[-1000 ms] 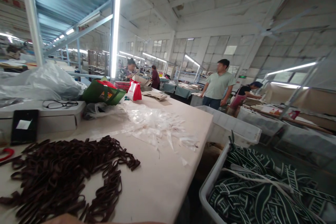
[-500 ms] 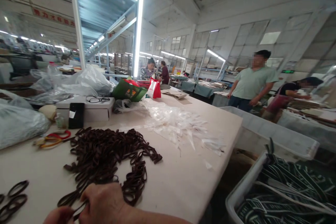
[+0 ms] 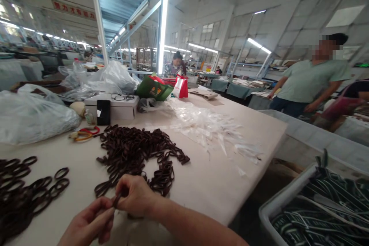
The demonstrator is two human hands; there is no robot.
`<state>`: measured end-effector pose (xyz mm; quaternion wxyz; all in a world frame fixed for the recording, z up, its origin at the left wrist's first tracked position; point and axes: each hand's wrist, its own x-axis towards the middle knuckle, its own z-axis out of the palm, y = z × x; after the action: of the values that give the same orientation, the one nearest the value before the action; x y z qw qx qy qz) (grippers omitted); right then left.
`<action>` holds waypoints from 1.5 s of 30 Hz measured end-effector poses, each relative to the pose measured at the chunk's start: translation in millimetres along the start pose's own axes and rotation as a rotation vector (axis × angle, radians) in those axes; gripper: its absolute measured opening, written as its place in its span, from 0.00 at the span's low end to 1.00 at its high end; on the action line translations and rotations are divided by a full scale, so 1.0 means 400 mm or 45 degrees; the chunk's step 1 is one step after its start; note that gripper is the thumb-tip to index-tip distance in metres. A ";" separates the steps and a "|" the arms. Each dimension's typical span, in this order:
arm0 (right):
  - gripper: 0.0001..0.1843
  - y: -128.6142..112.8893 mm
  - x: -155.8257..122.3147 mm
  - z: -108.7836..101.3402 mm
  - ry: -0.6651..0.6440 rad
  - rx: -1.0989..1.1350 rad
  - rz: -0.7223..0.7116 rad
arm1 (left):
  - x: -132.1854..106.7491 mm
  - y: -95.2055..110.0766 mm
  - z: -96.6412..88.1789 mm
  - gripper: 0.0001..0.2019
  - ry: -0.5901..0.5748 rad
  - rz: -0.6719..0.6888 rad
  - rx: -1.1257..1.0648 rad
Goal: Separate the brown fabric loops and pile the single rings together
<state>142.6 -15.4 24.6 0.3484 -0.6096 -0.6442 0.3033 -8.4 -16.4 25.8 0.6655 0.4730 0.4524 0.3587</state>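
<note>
Head camera looks down along a pale work table (image 3: 207, 188). At its near edge the right hand (image 3: 137, 196) and the left hand (image 3: 89, 225) both pinch one brown loop (image 3: 117, 200), fingers closed on it, just above the tabletop. Just beyond the right hand lies a pile of brown loops (image 3: 135, 150); more loops (image 3: 20, 192) spread out at the left. Farther back are scissors (image 3: 83, 133), a white box (image 3: 123, 108) and clear plastic scraps (image 3: 207, 127). A bin (image 3: 271, 201) of striped straps stands to the right, with a person in a green shirt (image 3: 311, 80) beyond it.
</note>
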 end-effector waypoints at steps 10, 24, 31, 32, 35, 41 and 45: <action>0.09 0.023 0.043 -0.120 0.144 -0.256 -0.195 | 0.037 0.098 -0.156 0.20 0.497 0.369 -0.078; 0.06 0.009 0.043 -0.048 0.138 -0.846 -0.567 | 0.035 0.078 -0.115 0.25 0.539 0.611 0.185; 0.07 0.034 0.047 -0.031 0.120 -0.819 -0.501 | 0.041 0.014 -0.055 0.18 0.233 0.538 0.410; 0.07 0.035 0.046 -0.028 0.127 -0.816 -0.498 | 0.042 0.008 -0.051 0.17 0.216 0.541 0.448; 0.09 0.034 0.044 -0.022 0.147 -0.805 -0.482 | 0.042 0.004 -0.042 0.15 0.184 0.560 0.518; 0.15 0.037 0.042 -0.026 0.154 -0.109 -0.384 | 0.046 0.004 -0.044 0.15 0.134 0.466 0.436; 0.09 0.038 0.040 -0.027 -0.050 0.409 -0.240 | 0.060 -0.009 -0.046 0.21 0.000 0.222 0.242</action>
<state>159.9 1.5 19.5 0.4556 -0.4770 -0.6483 0.3801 -17.6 9.9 13.6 0.5839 0.5713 0.4417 0.3707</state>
